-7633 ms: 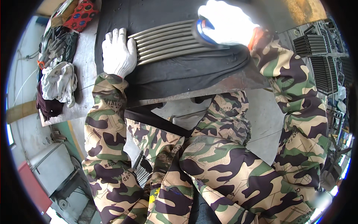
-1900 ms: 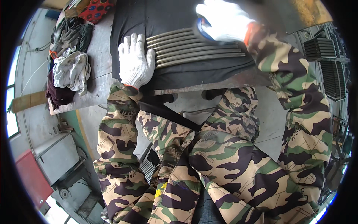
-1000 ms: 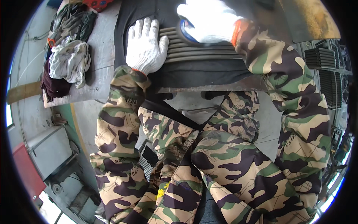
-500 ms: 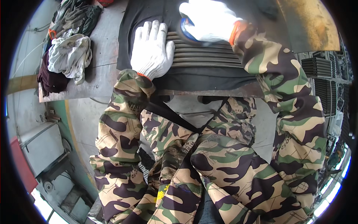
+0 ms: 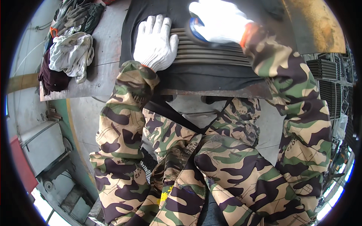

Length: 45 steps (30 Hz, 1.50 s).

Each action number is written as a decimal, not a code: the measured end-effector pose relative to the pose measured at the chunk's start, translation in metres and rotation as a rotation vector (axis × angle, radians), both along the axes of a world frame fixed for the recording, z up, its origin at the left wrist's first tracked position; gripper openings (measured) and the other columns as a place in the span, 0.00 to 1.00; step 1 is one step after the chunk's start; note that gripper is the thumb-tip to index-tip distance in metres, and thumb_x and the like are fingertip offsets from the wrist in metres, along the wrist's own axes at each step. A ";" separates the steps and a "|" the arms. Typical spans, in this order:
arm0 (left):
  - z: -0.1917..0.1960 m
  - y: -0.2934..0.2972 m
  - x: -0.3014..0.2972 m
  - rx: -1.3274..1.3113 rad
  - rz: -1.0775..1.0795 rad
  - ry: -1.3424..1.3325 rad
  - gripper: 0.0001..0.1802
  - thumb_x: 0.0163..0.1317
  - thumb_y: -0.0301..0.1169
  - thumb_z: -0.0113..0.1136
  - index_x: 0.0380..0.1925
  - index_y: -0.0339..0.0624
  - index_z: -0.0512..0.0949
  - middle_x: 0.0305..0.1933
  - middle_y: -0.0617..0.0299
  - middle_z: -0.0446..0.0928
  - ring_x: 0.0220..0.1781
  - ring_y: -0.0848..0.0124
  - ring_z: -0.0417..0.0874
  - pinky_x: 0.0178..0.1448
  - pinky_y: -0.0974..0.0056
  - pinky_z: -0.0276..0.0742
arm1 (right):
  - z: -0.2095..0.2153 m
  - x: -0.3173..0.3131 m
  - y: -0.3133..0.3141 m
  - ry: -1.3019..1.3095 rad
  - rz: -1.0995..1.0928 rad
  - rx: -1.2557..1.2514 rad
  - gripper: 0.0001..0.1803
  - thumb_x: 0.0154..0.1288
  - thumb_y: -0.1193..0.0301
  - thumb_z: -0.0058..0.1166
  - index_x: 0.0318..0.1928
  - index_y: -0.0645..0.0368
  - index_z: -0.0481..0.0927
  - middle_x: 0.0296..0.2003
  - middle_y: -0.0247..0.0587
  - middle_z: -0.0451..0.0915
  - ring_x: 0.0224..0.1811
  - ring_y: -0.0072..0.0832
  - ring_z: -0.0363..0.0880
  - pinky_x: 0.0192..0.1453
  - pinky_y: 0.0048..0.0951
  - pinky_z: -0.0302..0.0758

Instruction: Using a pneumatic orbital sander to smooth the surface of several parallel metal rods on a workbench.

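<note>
My left hand, in a white knit glove, lies flat with fingers spread on the left end of a row of long grey metal bars. The bars lie side by side on a black mat on a steel workbench. My right hand, also white-gloved, presses a blue-edged pad-like object onto the bars further right; most of that object is hidden under the glove. Both sleeves are camouflage cloth.
A heap of rags and worn gloves lies at the bench's left end. A rusty metal plate sits at the upper right. Stacked dark ribbed parts stand on the right. My camouflage-clad legs fill the space below the bench edge.
My left hand has slid from the bars' left end further onto them. The right hand with its pad has shifted left along the bars. The view has drifted, so the bench sits more central.
</note>
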<state>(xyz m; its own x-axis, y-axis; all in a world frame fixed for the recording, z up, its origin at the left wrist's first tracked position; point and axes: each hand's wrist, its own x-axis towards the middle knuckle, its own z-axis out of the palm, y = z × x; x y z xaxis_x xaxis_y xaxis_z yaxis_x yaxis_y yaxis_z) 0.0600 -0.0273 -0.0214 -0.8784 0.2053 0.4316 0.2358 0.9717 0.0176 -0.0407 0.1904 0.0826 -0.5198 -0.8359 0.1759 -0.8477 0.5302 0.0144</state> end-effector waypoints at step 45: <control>0.006 -0.001 -0.011 0.016 -0.121 0.125 0.30 0.72 0.44 0.62 0.63 0.30 0.78 0.65 0.38 0.79 0.65 0.42 0.76 0.72 0.43 0.68 | -0.014 0.004 0.041 0.001 -0.131 0.090 0.14 0.75 0.60 0.56 0.54 0.53 0.82 0.49 0.47 0.81 0.52 0.46 0.84 0.55 0.50 0.85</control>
<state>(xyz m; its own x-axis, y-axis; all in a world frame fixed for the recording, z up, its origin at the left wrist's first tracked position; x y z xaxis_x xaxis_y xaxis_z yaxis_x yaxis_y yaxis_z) 0.0491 -0.0284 -0.0156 -0.7868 0.2984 0.5403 0.3523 0.9359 -0.0038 -0.0370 0.2316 0.0689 -0.6256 -0.7731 0.1041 -0.7712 0.6331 0.0672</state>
